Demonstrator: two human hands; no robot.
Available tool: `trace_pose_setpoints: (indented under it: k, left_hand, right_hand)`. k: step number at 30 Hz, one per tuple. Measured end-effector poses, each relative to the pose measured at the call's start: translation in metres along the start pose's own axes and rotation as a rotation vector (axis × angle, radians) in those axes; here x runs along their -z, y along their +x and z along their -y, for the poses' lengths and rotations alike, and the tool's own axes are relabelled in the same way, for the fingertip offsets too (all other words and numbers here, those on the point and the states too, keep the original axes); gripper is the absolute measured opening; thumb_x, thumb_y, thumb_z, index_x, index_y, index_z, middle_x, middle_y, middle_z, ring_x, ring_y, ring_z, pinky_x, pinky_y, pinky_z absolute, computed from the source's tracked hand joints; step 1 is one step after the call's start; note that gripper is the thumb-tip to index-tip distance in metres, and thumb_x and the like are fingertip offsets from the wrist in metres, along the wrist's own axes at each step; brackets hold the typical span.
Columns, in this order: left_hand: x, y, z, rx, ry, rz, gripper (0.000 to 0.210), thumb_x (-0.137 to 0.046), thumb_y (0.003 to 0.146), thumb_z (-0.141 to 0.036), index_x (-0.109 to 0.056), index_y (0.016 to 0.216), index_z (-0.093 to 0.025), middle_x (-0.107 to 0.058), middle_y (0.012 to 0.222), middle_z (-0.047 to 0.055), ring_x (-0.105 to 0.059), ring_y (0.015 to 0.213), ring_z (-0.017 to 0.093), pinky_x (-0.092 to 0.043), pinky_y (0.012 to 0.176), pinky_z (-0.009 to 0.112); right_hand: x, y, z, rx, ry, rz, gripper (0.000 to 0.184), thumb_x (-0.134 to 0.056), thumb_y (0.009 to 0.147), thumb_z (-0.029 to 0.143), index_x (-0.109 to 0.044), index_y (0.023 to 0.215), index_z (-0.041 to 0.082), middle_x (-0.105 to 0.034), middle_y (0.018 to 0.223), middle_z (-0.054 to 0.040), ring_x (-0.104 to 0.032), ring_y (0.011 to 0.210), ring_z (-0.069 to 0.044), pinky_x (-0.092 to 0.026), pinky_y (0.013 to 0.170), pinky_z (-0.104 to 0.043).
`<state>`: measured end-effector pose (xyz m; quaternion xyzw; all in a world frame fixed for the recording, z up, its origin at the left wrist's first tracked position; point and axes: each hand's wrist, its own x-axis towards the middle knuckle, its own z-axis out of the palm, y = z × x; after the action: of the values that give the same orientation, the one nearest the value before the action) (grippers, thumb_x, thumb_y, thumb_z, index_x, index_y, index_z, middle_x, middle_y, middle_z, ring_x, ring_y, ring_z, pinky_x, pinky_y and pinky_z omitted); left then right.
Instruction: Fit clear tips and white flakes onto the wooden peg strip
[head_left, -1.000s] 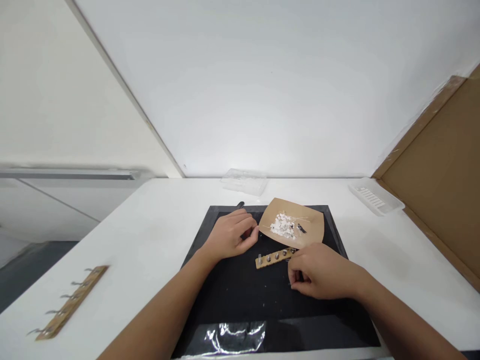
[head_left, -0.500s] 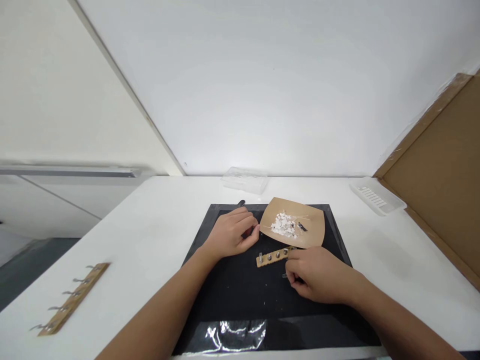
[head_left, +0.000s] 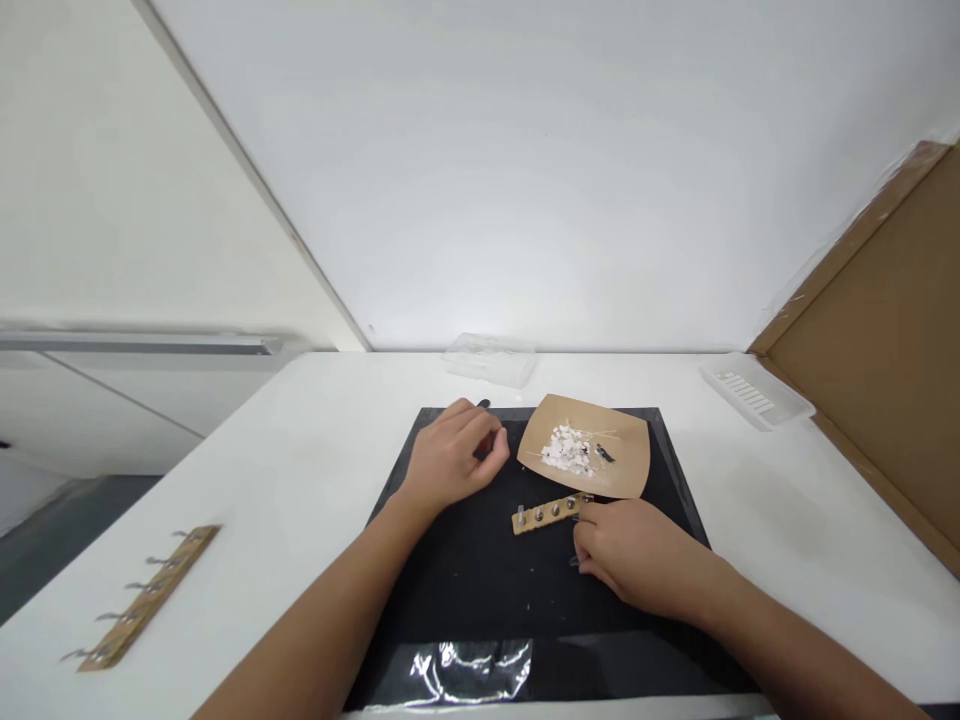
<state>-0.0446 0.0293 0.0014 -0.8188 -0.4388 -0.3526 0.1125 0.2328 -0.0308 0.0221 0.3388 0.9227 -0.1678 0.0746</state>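
Observation:
My left hand (head_left: 456, 455) is closed over the black mat (head_left: 487, 590), its fingers curled. A trace of red shows inside the curl, and a dark tip (head_left: 484, 404) pokes out beyond the knuckles. My right hand (head_left: 637, 555) is closed at the right end of a short wooden strip (head_left: 547, 513) that bears several shiny metal fittings. Below its fingertips a small grey piece (head_left: 574, 562) peeks out, mostly hidden. Just behind the strip stands a tan square plate (head_left: 626, 470) with a heap of white bits (head_left: 568, 450), thin sticks and a small black piece (head_left: 604, 454).
To the left on the white table (head_left: 270, 480) lies a wooden hook rack (head_left: 150, 598) with several metal hooks. A clear plastic box (head_left: 491, 360) sits by the back wall. A white tray (head_left: 757, 392) stands at the right beside a cardboard panel (head_left: 877, 350).
My left hand has drawn slightly left, away from the plate's edge. The fingers of my right hand have shifted slightly at the strip's right end, which shows more now.

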Motion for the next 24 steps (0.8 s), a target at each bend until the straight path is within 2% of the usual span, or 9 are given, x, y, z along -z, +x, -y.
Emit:
trace_pose_setpoints:
  k: [3,6,10,13,17,21,24]
  left_hand:
    - [0.001,0.003,0.002,0.265,0.143,-0.016,0.015,-0.056,0.095,-0.025,-0.060,0.080,-0.022,-0.066,0.073,0.003,-0.061,0.083,0.023,-0.047,0.065,0.032]
    - [0.002,0.006,0.003,0.516,0.298,0.101,0.013,-0.056,0.094,-0.032,-0.063,0.092,-0.021,-0.072,0.091,0.009,-0.062,0.105,0.031,-0.048,0.065,0.035]
    - [0.003,0.006,0.000,0.673,0.419,0.261,0.023,-0.052,0.096,-0.038,-0.066,0.097,-0.020,-0.071,0.108,0.016,-0.058,0.118,0.037,-0.054,0.067,0.038]
    - [0.003,0.003,0.000,0.726,0.443,0.346,0.030,-0.048,0.097,-0.043,-0.067,0.095,-0.019,-0.069,0.109,0.019,-0.061,0.115,0.039,-0.057,0.067,0.042]
    - [-0.002,-0.008,0.008,0.752,0.440,0.494,0.042,-0.049,0.094,-0.052,-0.068,0.088,-0.015,-0.069,0.097,0.023,-0.066,0.098,0.042,-0.058,0.067,0.048]
    - [-0.008,-0.021,0.019,0.632,0.379,0.469,0.041,-0.055,0.090,-0.054,-0.066,0.074,-0.018,-0.069,0.094,0.022,-0.065,0.097,0.042,-0.058,0.071,0.049]
    - [-0.009,-0.027,0.028,0.563,0.303,0.466,0.039,-0.062,0.086,-0.052,-0.065,0.064,-0.020,-0.069,0.089,0.021,-0.063,0.097,0.041,-0.057,0.078,0.051]
  right_hand:
    - [0.003,-0.003,-0.002,0.013,0.022,-0.010,0.009,-0.061,0.100,0.018,-0.070,0.102,0.016,-0.075,0.106,-0.0095,-0.072,0.094,-0.025,-0.047,0.074,-0.032]
    - [0.004,-0.005,-0.007,0.029,0.089,-0.035,0.010,-0.060,0.095,0.012,-0.067,0.100,0.017,-0.075,0.103,-0.0079,-0.070,0.094,-0.023,-0.045,0.076,-0.031]
    - [0.004,-0.007,-0.012,0.045,0.172,-0.086,0.024,-0.063,0.087,0.010,-0.064,0.109,0.018,-0.074,0.101,-0.0057,-0.067,0.087,-0.020,-0.044,0.073,-0.029]
    - [0.006,-0.008,-0.015,0.070,0.208,-0.121,0.038,-0.063,0.088,0.011,-0.063,0.125,0.018,-0.074,0.103,-0.0060,-0.066,0.086,-0.020,-0.046,0.075,-0.030]
    - [0.015,-0.010,-0.021,0.126,0.305,-0.196,0.023,-0.060,0.097,0.013,-0.069,0.116,0.021,-0.073,0.108,-0.0054,-0.068,0.099,-0.021,-0.051,0.087,-0.032]
    - [0.026,-0.012,-0.028,0.132,0.419,-0.274,0.012,-0.062,0.102,0.016,-0.072,0.105,0.022,-0.074,0.107,-0.0044,-0.068,0.100,-0.019,-0.052,0.088,-0.032]
    - [0.032,-0.014,-0.033,0.131,0.480,-0.332,0.009,-0.067,0.101,0.016,-0.071,0.095,0.022,-0.075,0.098,-0.0008,-0.068,0.093,-0.017,-0.052,0.085,-0.030]
